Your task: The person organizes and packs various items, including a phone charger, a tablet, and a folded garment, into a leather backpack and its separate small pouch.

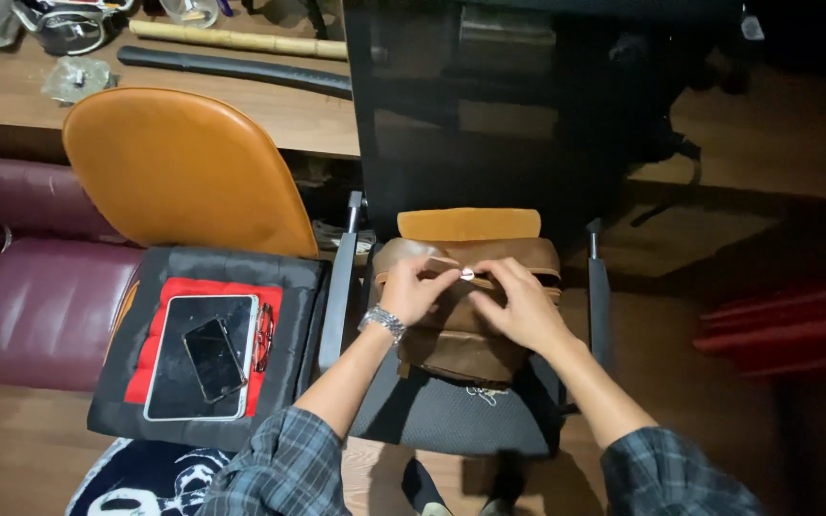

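A brown leather bag (pixel 456 349) lies on the seat of a dark armchair (pixel 470 420) in front of me. An orange-brown flap or pad (pixel 468 224) shows at its far end. My left hand (pixel 416 290), with a metal bracelet on the wrist, rests on the bag's top. My right hand (pixel 520 304) lies beside it on the bag. Fingers of both hands meet at a small round white snap or button (pixel 467 274) on the bag's upper edge. Both sleeves are plaid.
To the left stands an orange-backed chair (pixel 179 167) with a black and red cushion (pixel 284 287), a tablet (pixel 198 358), a phone (pixel 214 358) and red glasses (pixel 265 336) on it. A maroon seat (pixel 40 306) is far left. A wooden desk (pixel 11 91) with rods lies behind.
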